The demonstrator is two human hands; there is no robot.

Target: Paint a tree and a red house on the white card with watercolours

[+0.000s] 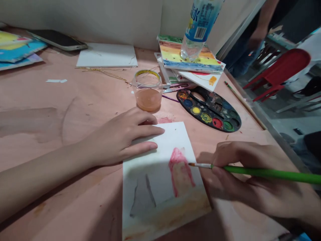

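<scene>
A white painting board [160,174] lies on the table, bearing a red and tan shape, grey strokes and a brownish band along its near edge. My left hand [137,132] rests on its upper left part, fingers stretched out, holding nothing. In my right hand [240,180] is a green-handled paintbrush [265,173], pinched near the metal ferrule. Its tip touches or hovers just over the red shape's right edge; I cannot tell which. Beyond my left hand stands a clear jar [147,95] of cloudy orange-brown water. A black paint palette [209,108] with several colours sits at the upper right.
A water bottle [198,30] stands on a striped painting [168,55] atop other boards. Farther left are a blank white board [107,57], a phone [57,39] and colourful paintings [17,48]. A long brush [245,105] lies by the right edge. Beyond are a red chair [286,72] and a person [250,40].
</scene>
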